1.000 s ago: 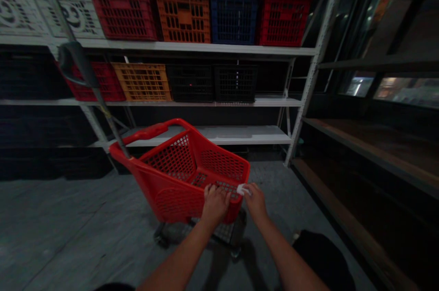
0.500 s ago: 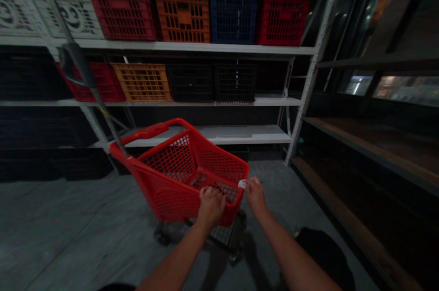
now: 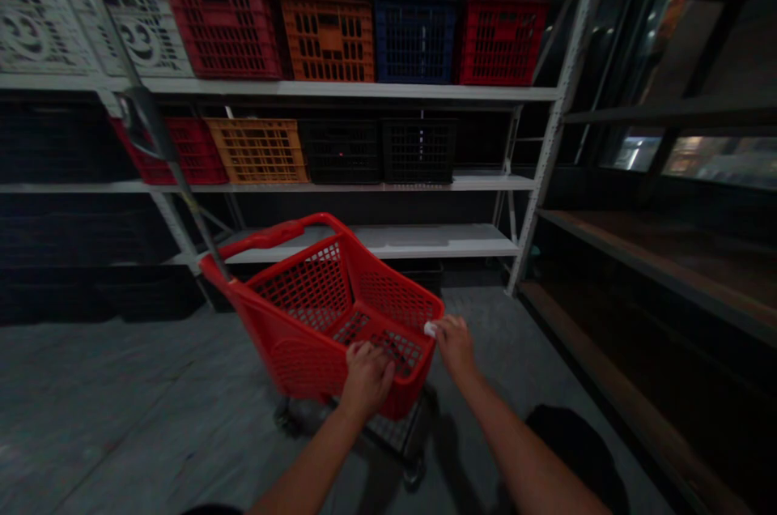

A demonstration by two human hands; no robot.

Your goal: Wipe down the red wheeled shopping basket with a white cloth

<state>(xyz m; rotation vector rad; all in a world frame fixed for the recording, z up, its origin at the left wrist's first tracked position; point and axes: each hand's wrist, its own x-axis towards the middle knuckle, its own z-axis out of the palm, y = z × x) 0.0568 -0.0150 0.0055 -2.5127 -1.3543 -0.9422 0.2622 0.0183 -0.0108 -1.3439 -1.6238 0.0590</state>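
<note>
A red plastic shopping cart (image 3: pixel 303 365) with lattice walls stands in front of me on dark wheels, its push handle at the far left. My left hand (image 3: pixel 367 377) is closed over the rim of its near side, close to the front corner. At the front end, my right hand (image 3: pixel 455 345) is closed with a small white piece (image 3: pixel 430 329) in its fingers, right by the cart's rim. Whether that piece is tissue or cloth is too small to tell. A metal pole (image 3: pixel 197 215) with a dark grip rises from the cart's handle end.
Behind the cart, a white metal rack (image 3: pixel 401 90) carries red, orange, blue, black and white crates, among them an orange crate (image 3: pixel 328 37). Dark shelving (image 3: pixel 655 256) with brownish boards runs along the right. Grey concrete floor (image 3: pixel 121 410) lies around the cart.
The cart's front end has shifted slightly nearer to me. My left hand has moved a little left and down in view; my right hand keeps the white piece.
</note>
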